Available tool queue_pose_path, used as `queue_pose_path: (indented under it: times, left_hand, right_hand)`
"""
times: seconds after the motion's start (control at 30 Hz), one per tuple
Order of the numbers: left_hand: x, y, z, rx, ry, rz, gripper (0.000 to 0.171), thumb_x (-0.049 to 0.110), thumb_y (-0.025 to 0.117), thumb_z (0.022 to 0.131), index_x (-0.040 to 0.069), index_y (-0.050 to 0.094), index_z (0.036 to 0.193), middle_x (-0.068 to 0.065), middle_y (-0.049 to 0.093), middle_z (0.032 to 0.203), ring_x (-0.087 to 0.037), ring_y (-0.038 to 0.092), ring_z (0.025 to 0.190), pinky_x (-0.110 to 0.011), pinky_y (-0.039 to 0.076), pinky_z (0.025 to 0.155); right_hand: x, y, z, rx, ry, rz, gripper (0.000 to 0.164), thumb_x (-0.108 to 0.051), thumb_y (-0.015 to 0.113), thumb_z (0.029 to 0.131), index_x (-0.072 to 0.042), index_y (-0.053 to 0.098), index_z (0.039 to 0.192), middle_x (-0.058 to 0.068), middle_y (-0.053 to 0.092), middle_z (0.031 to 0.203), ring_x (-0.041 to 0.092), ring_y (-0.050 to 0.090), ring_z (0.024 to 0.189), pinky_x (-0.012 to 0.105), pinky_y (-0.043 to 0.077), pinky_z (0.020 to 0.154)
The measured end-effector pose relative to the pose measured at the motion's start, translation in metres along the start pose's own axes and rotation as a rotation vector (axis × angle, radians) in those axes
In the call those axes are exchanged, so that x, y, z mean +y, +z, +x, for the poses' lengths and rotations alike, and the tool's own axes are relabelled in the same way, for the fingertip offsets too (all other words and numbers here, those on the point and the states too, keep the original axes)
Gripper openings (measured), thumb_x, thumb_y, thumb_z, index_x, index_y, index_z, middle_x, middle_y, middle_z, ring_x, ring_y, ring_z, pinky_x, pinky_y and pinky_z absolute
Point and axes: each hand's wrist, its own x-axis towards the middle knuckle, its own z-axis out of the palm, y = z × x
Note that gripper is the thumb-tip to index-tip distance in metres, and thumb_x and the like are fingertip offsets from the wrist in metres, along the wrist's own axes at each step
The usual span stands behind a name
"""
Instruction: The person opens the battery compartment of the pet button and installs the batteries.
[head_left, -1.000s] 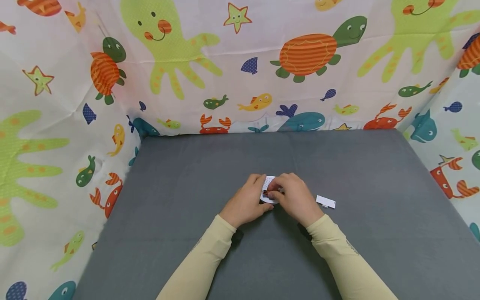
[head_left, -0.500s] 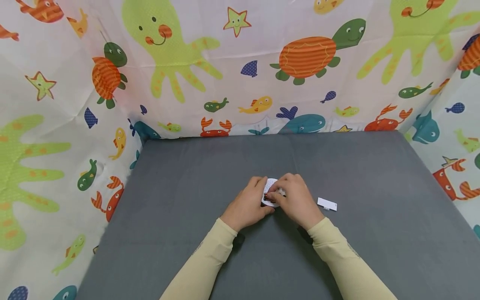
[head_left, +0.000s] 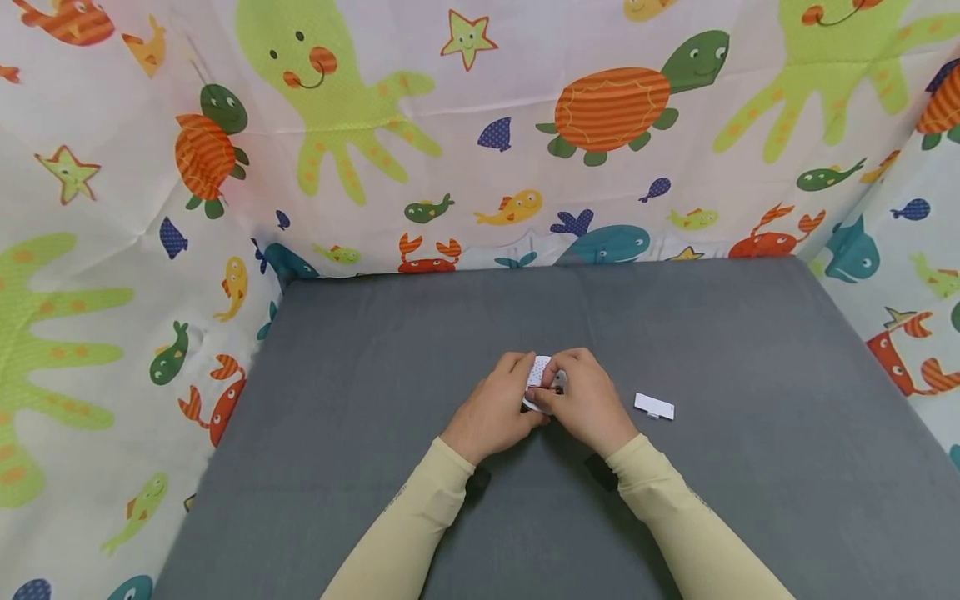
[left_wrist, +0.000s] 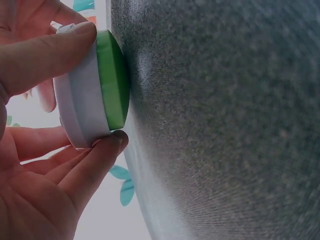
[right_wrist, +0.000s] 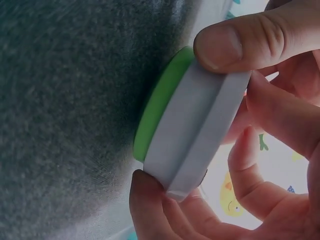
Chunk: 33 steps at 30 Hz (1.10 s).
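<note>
A round push button (head_left: 538, 367) with a white, dotted back stands face down over the table; its green side (left_wrist: 114, 82) points down in the left wrist view. My left hand (head_left: 491, 414) grips its left edge, thumb at the near side and fingers at the far side. My right hand (head_left: 588, 398) bends over the button's right half; its lower fingers (right_wrist: 150, 205) curl against the white rim. Thumb and index finger work at the battery opening on the back, whose contents they mostly hide. A flat white battery cover (head_left: 654, 407) with a small tab lies right of the right hand.
The grey tabletop (head_left: 375, 333) stretches around both hands. White curtains (head_left: 465, 117) printed with sea animals hang along its back and sides. Dark straps (head_left: 602, 472) sit under the wrists, by the cream sleeves (head_left: 405, 517).
My right thumb has slid left across the button's back, covering the coppery battery spot seen earlier. The left hand keeps its grip, and the cover lies where it was.
</note>
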Motion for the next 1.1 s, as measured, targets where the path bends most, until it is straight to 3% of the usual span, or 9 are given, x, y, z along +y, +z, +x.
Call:
queue_pose_path:
  times: [0.37,0.6,0.8,1.1]
  left_hand:
    - [0.006,0.000,-0.001,0.014,0.006,0.020,0.089,0.026,0.089,0.091,0.002,0.043,0.163,-0.015,0.055,0.153,-0.026,0.071,0.110,-0.040,0.062,0.098]
    - [0.003,-0.001,0.000,0.007,-0.045,-0.016,0.091,0.031,0.089,0.092,0.000,0.042,0.164,-0.015,0.053,0.157,-0.027,0.067,0.129,-0.042,0.057,0.110]
    - [0.002,0.001,0.002,-0.010,-0.088,-0.013,0.094,0.033,0.090,0.091,0.003,0.040,0.166,-0.013,0.051,0.160,-0.026,0.062,0.136,-0.041,0.053,0.116]
    - [-0.001,0.002,0.003,-0.011,-0.108,-0.022,0.095,0.034,0.089,0.092,0.005,0.038,0.167,-0.011,0.048,0.162,-0.025,0.061,0.138,-0.040,0.054,0.114]
  right_hand:
    - [-0.001,-0.004,0.000,-0.007,0.025,0.003,0.029,-0.024,0.089,0.091,-0.012,0.063,0.089,0.016,0.062,0.125,0.030,0.055,0.099,0.038,0.042,0.075]
    - [0.005,-0.008,-0.001,-0.006,-0.039,-0.015,0.028,-0.028,0.088,0.092,-0.012,0.065,0.095,0.016,0.064,0.124,0.030,0.058,0.099,0.042,0.047,0.081]
    - [0.028,-0.035,-0.007,0.038,-0.140,-0.126,0.017,-0.021,0.080,0.099,-0.011,0.072,0.110,0.016,0.070,0.127,0.034,0.066,0.111,0.056,0.055,0.097]
    - [0.071,-0.078,-0.036,0.079,-0.092,-0.276,0.023,-0.015,0.084,0.093,-0.007,0.073,0.111,0.017,0.075,0.116,0.036,0.070,0.098,0.058,0.057,0.087]
